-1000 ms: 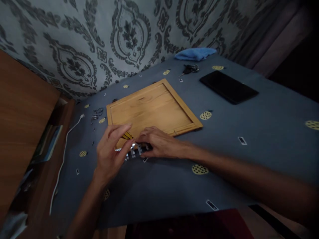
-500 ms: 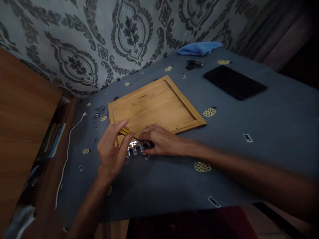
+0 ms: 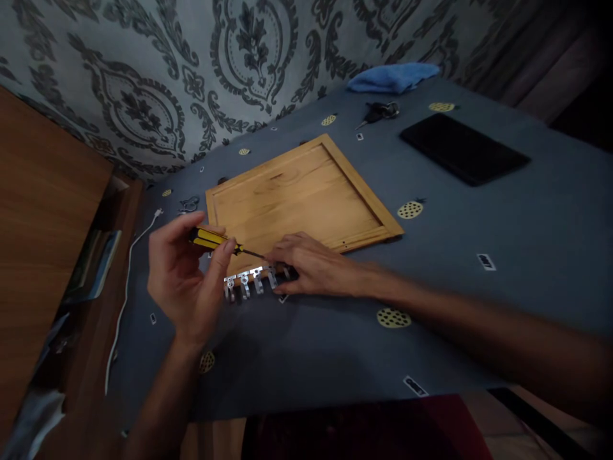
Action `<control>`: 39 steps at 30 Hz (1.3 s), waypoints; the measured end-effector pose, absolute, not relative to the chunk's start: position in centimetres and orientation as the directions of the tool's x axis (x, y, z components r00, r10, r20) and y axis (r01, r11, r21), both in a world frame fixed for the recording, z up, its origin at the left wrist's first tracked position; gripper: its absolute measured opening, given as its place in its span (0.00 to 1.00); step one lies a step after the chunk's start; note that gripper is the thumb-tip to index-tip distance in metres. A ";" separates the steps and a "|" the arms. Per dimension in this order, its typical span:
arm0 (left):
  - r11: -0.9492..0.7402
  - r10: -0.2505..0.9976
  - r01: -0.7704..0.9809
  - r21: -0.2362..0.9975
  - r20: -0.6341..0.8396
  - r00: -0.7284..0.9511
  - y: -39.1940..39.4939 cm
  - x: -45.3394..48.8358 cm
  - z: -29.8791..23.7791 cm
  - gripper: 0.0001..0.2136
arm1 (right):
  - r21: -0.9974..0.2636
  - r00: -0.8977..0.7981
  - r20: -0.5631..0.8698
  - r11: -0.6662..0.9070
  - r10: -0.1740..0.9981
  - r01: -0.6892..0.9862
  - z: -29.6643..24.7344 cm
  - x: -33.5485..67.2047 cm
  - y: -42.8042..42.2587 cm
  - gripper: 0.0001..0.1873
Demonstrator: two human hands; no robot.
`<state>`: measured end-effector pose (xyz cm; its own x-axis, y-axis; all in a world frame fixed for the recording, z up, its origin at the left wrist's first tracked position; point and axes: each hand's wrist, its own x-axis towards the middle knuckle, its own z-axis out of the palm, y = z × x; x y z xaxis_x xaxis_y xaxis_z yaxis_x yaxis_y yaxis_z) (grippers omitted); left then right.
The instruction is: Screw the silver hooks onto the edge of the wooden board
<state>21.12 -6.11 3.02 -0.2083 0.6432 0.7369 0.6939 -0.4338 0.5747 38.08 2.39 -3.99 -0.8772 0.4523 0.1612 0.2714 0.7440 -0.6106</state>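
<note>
The left hand [image 3: 182, 284] has drawn back leftward, pinching the screwdriver [image 3: 209, 239] — the right hand [image 3: 311, 263], arched palm-down, clasps the hook rail [image 3: 245, 278] along the board [image 3: 292, 198], toward the left edge of the table [image 3: 316, 358].

the left hand [image 3: 186, 281] pinches, thumb raised; the right hand [image 3: 313, 265] curls palm down.

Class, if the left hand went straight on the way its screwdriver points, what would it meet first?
Likely the right hand, close to the tip of the screwdriver, though depth is unclear.
</note>
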 end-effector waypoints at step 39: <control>-0.444 0.790 0.680 0.584 0.613 -0.011 -6.8 19.7 1.2 0.21 | -0.629 -0.882 0.191 0.743 0.431 0.227 -4.3 38.3 2.4 0.18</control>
<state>19.67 -6.84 1.17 -0.0108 0.7901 0.6128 0.6799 -0.4436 0.5839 38.34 2.39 -4.30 -0.8821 0.4309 0.1906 0.2271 0.7432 -0.6293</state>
